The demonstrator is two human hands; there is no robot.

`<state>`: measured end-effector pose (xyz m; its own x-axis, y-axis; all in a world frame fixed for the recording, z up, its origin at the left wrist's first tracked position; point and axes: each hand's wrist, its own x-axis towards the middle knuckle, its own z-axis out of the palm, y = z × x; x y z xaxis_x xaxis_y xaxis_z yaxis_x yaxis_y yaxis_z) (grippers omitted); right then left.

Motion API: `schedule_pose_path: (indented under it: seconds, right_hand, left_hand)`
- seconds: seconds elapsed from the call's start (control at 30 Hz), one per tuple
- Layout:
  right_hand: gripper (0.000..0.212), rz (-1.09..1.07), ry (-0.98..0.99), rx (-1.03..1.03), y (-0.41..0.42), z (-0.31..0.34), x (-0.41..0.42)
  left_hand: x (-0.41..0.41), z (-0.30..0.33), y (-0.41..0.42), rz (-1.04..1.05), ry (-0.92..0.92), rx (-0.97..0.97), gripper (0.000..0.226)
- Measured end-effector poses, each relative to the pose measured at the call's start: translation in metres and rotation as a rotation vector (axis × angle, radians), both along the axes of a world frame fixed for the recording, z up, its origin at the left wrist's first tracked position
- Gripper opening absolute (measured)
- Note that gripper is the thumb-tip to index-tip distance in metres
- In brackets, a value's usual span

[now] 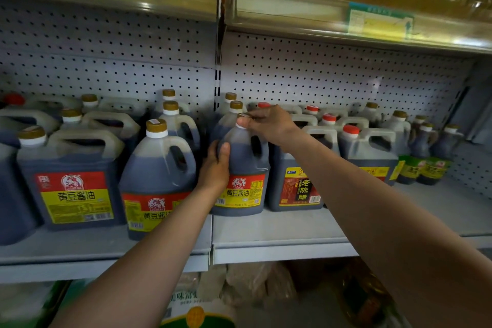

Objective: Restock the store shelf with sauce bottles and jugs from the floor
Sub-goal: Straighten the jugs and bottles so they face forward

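Head view is showing both hands working on one soy sauce jug (pixel 241 168) that is standing near the front edge of the shelf (pixel 279 232), right beside the seam between the two shelf boards. Right hand (pixel 269 125) is pinching the jug's gold cap from above, fingers curled round it, most likely steering the top so the jug stays upright. Left hand (pixel 215 168) is cupping the jug's left shoulder, thumb pressing on the dark plastic, probably bracing it and turning the red-and-yellow label to face outward. On its left a bigger soy jug (pixel 157 176) is sitting just beside it; on its right a vinegar jug (pixel 295 181) with a red cap is standing close against it, so the slot is looking tight. More jugs are lining up behind toward the pegboard back (pixel 319 75). Judging by this, the placing step is nearly finishing.
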<state>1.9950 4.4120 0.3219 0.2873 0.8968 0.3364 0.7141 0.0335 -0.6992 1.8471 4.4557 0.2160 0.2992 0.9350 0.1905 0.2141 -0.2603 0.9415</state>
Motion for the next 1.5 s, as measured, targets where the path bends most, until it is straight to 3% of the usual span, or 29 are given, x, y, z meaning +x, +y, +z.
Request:
schedule_pose_path:
  seconds: [0.47,0.57,0.67,0.77,0.83,0.93,1.03,1.2,1.33,1.5]
  right_hand:
    - [0.044,-0.054,-0.029,0.008,-0.001,-0.007,-0.006]
    - [0.040,-0.087,-0.075,-0.015,-0.002,-0.005,-0.011]
    - [0.049,-0.122,-0.016,-0.008,-0.004,-0.005,-0.018]
    - [0.062,-0.172,0.061,0.174,-0.013,-0.003,-0.038]
    - [0.063,-0.174,0.131,0.378,-0.020,-0.003,-0.060]
    - [0.052,-0.062,0.153,0.461,-0.024,-0.008,-0.096]
    - [0.049,0.088,0.218,0.286,-0.024,-0.025,-0.122]
    - [0.049,0.181,0.215,0.181,-0.019,-0.046,-0.144]
    - [0.050,0.172,0.187,0.163,-0.006,-0.041,-0.157]
    - [0.046,0.170,0.293,0.129,0.003,-0.031,-0.160]
  left_hand:
    - [-0.004,0.009,-0.011,-0.023,-0.015,-0.009,0.059]
    - [-0.007,0.009,-0.015,0.000,0.024,-0.011,0.064]
    - [-0.012,0.008,-0.028,0.013,0.052,-0.020,0.070]
    - [-0.026,0.012,-0.048,0.025,0.044,0.064,0.066]
    - [-0.042,0.011,-0.063,0.037,-0.020,0.159,0.050]
    - [-0.071,0.003,-0.076,0.198,-0.170,0.295,0.034]
    - [-0.101,-0.010,-0.075,0.452,-0.216,0.382,0.028]
    - [-0.139,-0.034,-0.059,0.631,-0.089,0.249,0.058]
    - [-0.153,-0.025,-0.044,0.528,0.016,0.065,0.082]
    - [-0.163,-0.024,-0.028,0.397,0.011,-0.005,0.080]
